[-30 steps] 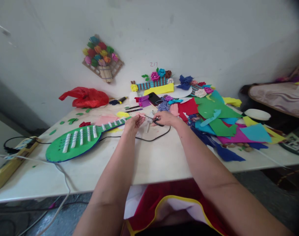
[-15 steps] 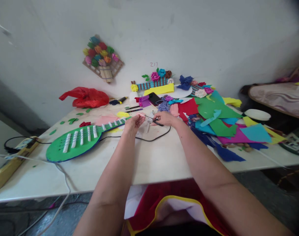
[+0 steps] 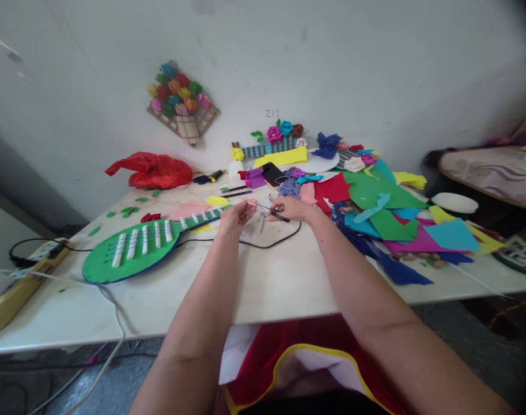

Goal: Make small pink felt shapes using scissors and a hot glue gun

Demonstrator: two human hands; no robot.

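Note:
Between its fingertips my left hand [image 3: 240, 214] pinches a small piece of pink paper [image 3: 249, 202], mostly hidden by the fingers. My right hand [image 3: 288, 207] is closed round the handles of dark-handled scissors [image 3: 279, 215]. Their blades point left, at the pink paper. Under the hands, on the table, is a whitish tool with a cable, perhaps a glue gun [image 3: 261, 222], partly covered. To the left lies a green guitar-shaped craft [image 3: 133, 253] with white strips across it, its neck reaching close to my left hand.
Coloured paper sheets [image 3: 383, 190] heap up at the right, near a ball of purple-grey yarn [image 3: 289, 187] and a phone [image 3: 272, 173]. A red plastic bag [image 3: 154, 171] and pliers [image 3: 208, 177] lie at the back left. A black cable [image 3: 263, 247] crosses the table; a power strip [image 3: 25, 282] sits at the left edge.
Both hands stay almost in place. The scissors' blades shift slightly at the pink paper, and the whole view has moved a little.

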